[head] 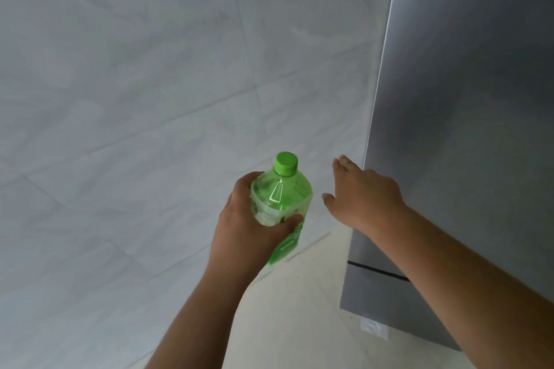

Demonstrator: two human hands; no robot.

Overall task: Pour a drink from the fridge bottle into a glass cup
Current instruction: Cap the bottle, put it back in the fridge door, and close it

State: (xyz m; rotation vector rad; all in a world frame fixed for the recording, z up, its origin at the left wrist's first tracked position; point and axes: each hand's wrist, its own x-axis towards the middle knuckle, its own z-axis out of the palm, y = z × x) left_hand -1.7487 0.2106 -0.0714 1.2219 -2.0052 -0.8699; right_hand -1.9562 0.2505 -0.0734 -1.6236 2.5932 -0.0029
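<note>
My left hand [248, 225] grips a clear plastic bottle [280, 198] with a green cap and green label, holding it upright in front of me. Fingers and thumb wrap round its upper body. My right hand [362, 192] hangs open beside the bottle, fingers spread, right at the left edge of the grey fridge [455, 117], whose doors are closed. I cannot tell whether it touches the door. No glass cup is in view.
A pale grey tiled wall [150, 84] fills the left and centre. The fridge stands at the right, with a dark seam between its upper and lower doors. Cream floor [293, 308] shows below, between the wall and the fridge.
</note>
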